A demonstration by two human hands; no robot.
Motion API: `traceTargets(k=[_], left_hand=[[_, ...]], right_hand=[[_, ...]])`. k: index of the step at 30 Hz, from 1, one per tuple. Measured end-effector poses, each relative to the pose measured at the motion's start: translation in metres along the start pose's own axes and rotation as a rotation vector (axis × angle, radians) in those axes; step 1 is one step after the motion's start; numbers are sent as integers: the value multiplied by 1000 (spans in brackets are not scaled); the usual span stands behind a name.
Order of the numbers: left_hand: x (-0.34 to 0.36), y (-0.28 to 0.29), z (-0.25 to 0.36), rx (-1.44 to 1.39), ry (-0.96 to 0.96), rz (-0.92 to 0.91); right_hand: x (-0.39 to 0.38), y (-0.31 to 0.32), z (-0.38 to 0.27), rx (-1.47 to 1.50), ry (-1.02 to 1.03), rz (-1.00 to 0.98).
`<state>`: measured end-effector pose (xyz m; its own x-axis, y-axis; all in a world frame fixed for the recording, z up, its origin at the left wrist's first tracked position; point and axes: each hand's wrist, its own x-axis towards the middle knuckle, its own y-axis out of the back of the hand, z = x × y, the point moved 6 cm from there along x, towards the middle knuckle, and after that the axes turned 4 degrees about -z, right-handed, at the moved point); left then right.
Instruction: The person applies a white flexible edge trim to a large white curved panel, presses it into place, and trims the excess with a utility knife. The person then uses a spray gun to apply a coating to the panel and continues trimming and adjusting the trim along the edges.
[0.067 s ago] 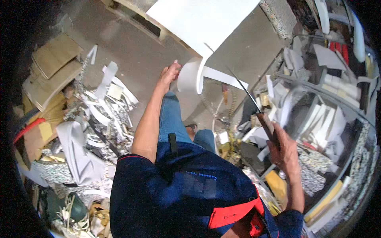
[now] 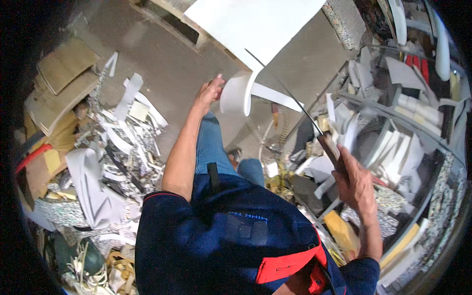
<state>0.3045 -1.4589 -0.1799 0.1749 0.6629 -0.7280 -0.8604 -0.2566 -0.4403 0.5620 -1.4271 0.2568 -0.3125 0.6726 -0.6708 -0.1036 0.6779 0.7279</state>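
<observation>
Steadiness seems the main need with the white sheet point(image 2: 260, 29): long, light strokes of the knife point(image 2: 309, 117) should cut cleaner than pressing, with slight tension on the curled flap point(image 2: 236, 96) below the sheet's near corner and the left hand point(image 2: 209, 93) kept out of the blade's line. The blade crosses that corner in view, though whether its edge touches cannot be told. The right hand point(image 2: 355, 182), to the lower right of the sheet, has its fingers wrapped around the knife's handle. Below the sheet, the left fingers are partly bent; whether they pinch the flap is unclear. The flap hangs just to their right, with a narrow strip point(image 2: 277, 94) beyond it.
</observation>
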Motion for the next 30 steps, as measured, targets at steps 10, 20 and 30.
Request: traceTargets(k=[10,20,30], left_hand=[[-2,-16,-20,-246,-42,-49],[-8,-17,-2,-270,141,-181],[-5,-15,4,-399,121,-237]], right_hand=[[112,76,-148,-511,248,-234],[172,75,-197,-860,280,-400],[197,64,-203,-904,305,-443]])
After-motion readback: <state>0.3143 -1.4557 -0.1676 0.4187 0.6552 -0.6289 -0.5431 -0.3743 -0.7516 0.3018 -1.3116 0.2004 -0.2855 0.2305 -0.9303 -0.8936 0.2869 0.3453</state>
